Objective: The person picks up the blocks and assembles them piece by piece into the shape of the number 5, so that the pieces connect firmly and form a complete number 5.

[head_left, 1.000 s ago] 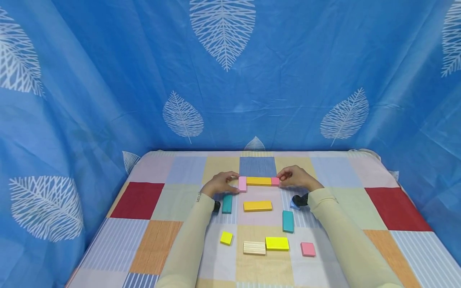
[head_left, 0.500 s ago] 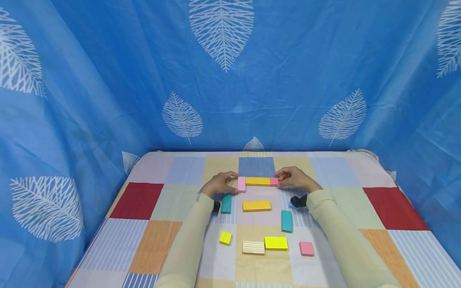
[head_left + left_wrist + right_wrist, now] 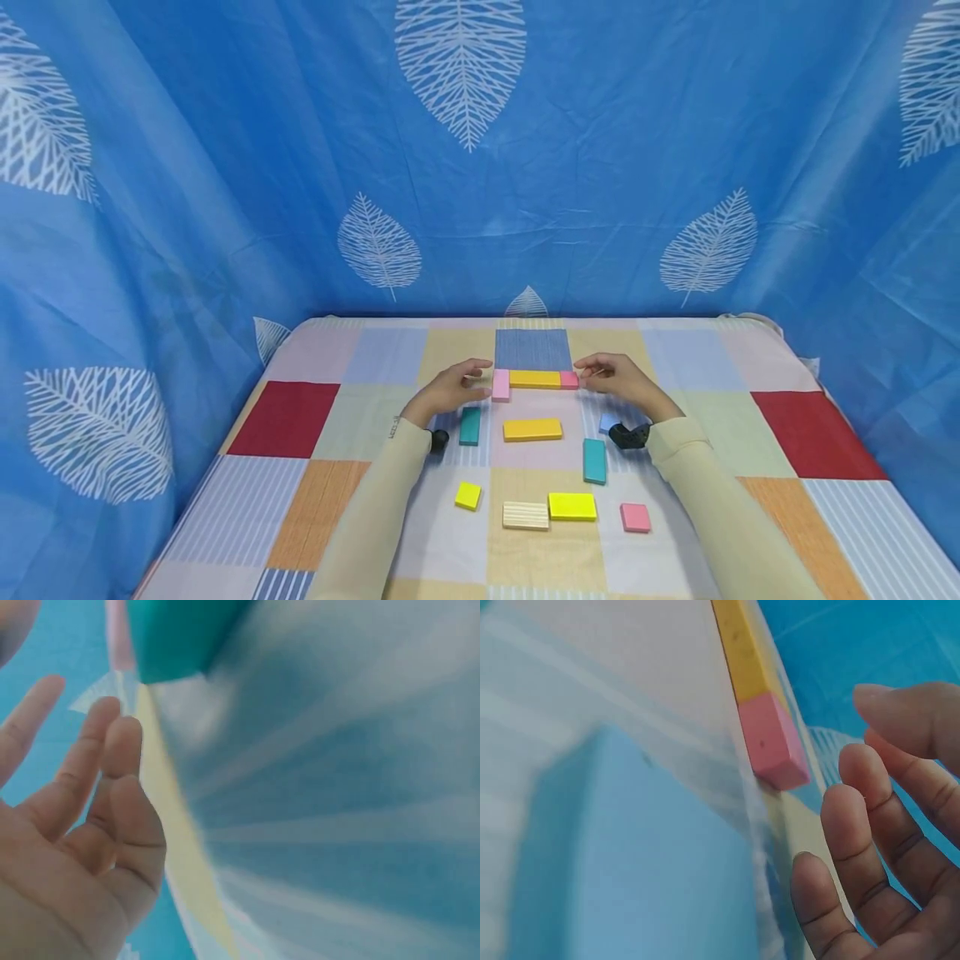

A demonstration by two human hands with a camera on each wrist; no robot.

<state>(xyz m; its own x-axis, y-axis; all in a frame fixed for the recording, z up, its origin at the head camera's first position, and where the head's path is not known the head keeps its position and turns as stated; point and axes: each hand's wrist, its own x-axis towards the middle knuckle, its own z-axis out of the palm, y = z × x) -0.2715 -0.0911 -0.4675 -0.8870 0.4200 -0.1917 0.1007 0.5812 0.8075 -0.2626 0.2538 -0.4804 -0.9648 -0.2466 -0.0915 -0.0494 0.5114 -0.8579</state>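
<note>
I can't read the small dark lettering (image 3: 394, 427) at the left wrist. Left hand (image 3: 447, 388) and right hand (image 3: 626, 383), fingers loosely parted, flank a touching row on the counter (image 3: 806, 429): pale-pink block (image 3: 501, 386), amber block (image 3: 534, 379), rose block (image 3: 569, 380). Right wrist camera (image 3: 630, 436) partly hides a blue block (image 3: 607, 422).

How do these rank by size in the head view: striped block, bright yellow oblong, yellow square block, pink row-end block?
1. Bright yellow oblong and striped block: too alike to rank
2. Yellow square block
3. Pink row-end block
</note>
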